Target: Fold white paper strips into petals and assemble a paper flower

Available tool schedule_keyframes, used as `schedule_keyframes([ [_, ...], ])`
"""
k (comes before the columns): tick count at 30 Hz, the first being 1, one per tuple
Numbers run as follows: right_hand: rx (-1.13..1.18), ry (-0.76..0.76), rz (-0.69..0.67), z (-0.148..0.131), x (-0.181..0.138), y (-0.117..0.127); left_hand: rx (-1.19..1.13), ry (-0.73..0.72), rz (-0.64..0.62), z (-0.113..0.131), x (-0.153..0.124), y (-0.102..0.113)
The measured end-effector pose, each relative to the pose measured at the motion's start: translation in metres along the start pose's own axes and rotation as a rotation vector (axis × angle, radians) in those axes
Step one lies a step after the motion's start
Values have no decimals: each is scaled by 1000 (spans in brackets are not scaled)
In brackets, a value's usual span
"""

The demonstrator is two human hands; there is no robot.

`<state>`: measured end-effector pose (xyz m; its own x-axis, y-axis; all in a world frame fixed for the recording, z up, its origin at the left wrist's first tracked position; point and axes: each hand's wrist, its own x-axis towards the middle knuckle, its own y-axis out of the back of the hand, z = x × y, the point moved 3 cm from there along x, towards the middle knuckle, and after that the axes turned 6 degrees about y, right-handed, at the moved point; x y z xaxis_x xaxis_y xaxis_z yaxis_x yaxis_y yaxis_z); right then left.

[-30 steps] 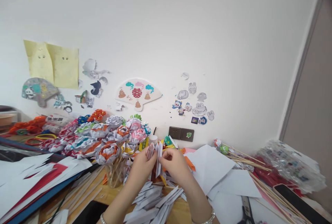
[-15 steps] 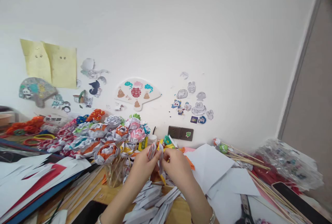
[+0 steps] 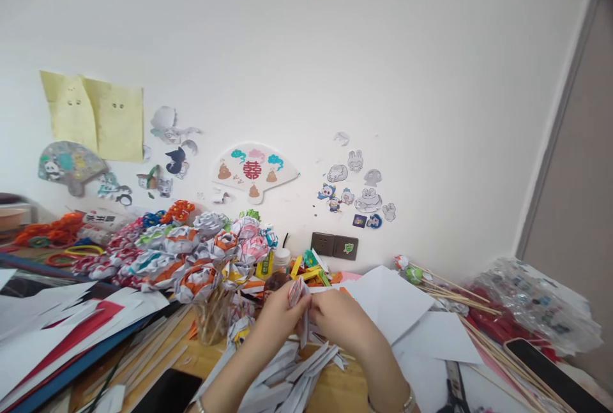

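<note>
A folded piece of white paper (image 3: 297, 292) with reddish striped edges stands upright between my two hands. My left hand (image 3: 283, 311) is closed, its thumb and fingers pinching the piece. Pressed up close on the other side is my right hand (image 3: 335, 316), its fingers curled against the same paper; its fingertips are partly hidden. Beneath them lies a pile of folded white paper strips (image 3: 282, 368) on the wooden table (image 3: 330, 394). Yellow and orange folded paper pieces (image 3: 311, 272) lie just behind my hands.
Paper flowers (image 3: 196, 279) are heaped at the back left, behind a glass (image 3: 213, 320) of sticks. White sheets (image 3: 390, 298), scissors (image 3: 453, 390) and thin sticks (image 3: 498, 362) lie on the right. Coloured sheets (image 3: 86, 343) and a dark phone (image 3: 170, 390) are on the left.
Both hands have shifted slightly right and down, with the folded paper between them. They sit closer together, and the yellow piece seen below them earlier no longer shows there.
</note>
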<state>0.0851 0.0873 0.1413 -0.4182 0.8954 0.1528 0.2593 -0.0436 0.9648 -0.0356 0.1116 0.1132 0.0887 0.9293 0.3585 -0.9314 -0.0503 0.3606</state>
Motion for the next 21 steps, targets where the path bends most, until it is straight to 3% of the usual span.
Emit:
schedule_keyframes([
  [7,189,-85,-259,48,-7,-9,35,26,-73,3,-11,-21],
  [14,341,7,-24,60,12,-19,-39,-7,-190,33,-30,-28],
  [18,488,102,170,62,47,-33,-31,-41,-234,54,-43,-23],
  [21,634,164,195,67,83,-46,-9,-83,-289,64,-47,-19],
])
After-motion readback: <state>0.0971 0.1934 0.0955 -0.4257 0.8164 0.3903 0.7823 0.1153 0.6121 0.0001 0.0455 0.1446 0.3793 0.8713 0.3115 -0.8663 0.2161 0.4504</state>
